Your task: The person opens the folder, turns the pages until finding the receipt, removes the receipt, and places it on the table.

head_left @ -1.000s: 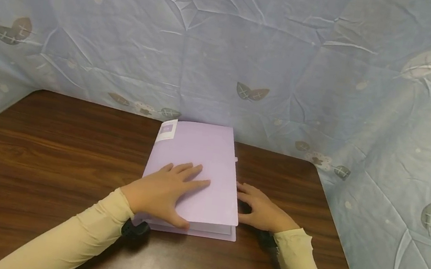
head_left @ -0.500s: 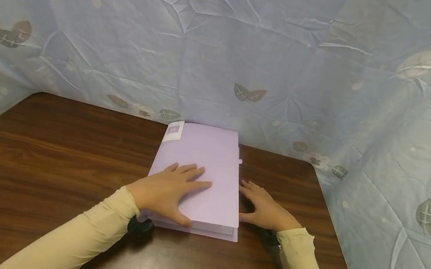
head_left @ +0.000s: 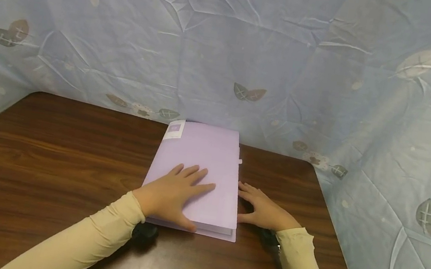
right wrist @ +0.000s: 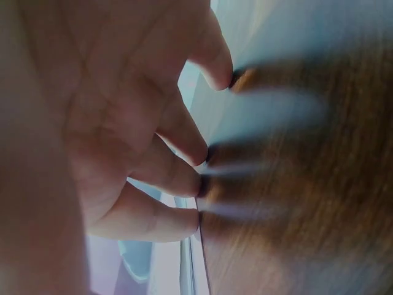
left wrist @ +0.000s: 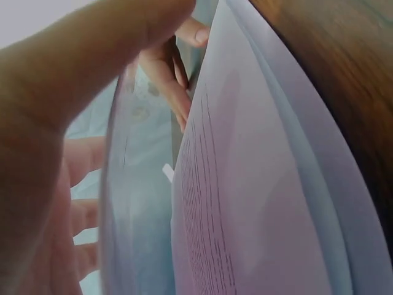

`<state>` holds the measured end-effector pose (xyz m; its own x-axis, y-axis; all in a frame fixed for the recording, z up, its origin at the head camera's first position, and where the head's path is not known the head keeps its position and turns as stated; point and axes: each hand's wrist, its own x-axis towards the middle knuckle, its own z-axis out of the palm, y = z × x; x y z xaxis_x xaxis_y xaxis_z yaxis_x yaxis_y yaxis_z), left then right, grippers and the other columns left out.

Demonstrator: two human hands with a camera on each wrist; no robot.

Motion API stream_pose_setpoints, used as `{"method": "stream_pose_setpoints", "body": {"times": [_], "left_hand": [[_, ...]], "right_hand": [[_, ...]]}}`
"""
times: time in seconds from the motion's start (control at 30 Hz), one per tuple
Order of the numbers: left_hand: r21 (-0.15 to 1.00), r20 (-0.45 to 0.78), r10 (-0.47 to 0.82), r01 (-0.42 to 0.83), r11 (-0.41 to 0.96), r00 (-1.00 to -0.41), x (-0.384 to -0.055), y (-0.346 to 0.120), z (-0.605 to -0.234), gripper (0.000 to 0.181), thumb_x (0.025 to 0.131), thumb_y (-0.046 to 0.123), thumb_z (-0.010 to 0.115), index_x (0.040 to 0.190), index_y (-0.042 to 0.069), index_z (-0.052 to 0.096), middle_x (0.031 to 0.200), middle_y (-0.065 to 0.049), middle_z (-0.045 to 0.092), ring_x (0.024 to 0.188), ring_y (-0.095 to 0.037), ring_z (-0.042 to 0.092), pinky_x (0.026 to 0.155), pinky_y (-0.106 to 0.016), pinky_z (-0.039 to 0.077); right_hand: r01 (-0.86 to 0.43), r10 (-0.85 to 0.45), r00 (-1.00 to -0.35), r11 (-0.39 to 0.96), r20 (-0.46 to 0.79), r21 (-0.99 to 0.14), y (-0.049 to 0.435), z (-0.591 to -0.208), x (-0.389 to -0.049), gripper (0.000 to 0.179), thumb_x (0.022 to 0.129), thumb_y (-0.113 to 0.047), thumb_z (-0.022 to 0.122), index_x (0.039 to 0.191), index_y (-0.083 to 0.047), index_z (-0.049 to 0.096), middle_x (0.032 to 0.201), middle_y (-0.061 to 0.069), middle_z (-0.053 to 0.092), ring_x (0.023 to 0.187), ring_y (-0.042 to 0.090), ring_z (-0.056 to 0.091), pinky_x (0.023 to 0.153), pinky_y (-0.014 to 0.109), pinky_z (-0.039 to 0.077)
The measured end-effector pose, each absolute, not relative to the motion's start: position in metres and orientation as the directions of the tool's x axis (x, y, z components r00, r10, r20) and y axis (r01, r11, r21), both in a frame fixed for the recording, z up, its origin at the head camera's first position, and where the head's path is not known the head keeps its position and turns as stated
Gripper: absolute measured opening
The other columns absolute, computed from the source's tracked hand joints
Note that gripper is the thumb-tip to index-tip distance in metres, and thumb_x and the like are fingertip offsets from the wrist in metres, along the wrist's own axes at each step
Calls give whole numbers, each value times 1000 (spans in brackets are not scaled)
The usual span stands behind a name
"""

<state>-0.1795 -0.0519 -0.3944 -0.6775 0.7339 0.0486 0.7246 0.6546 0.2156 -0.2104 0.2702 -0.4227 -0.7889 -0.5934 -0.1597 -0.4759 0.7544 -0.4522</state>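
A light purple file folder (head_left: pixel 202 151) lies on the brown table in the head view, with a white label (head_left: pixel 174 129) at its upper left corner. My left hand (head_left: pixel 174 196) rests on its cover with fingers spread, the thumb near the front edge. In the left wrist view the cover stands a little apart from the printed sheets (left wrist: pixel 212 203) inside. Just off the folder's right edge is my right hand (head_left: pixel 264 209), its fingers slightly bent. The right wrist view has its fingertips touching the table, with nothing held.
The wooden table (head_left: pixel 68 168) extends mostly to the left of the folder. A pale blue leaf-patterned cloth (head_left: pixel 211 50) hangs behind the table and along its right side. A small white tab (head_left: pixel 240 161) sticks out from the folder's right side.
My left hand has shifted slightly to the right on the cover. The folder's far end has also moved a little right. My right hand has stayed nearly in place.
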Motion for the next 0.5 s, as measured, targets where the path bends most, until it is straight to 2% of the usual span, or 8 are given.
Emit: {"method": "stream_pose_setpoints", "body": {"times": [0.23, 0.5], "left_hand": [[190, 82, 732, 732, 654, -676, -177, -45, -390, 101, 78, 75, 73, 159, 21, 44, 166, -18, 32, 153, -40, 28, 120, -66, 23], [189, 98, 730, 733, 654, -676, -178, -45, -389, 97, 81, 73, 72, 158, 21, 45, 165, -17, 35, 153, -40, 30, 119, -65, 26]], "right_hand": [[-463, -585, -794, 758, -164, -459, 269, -421, -209, 84, 88, -43, 81, 154, -3, 47, 167, 19, 29, 155, 41, 24, 124, 62, 15], [-452, -572, -802, 768, -170, -454, 269, -422, -209, 82, 88, -43, 81, 153, -4, 49, 167, 18, 30, 155, 40, 25, 124, 62, 15]]}}
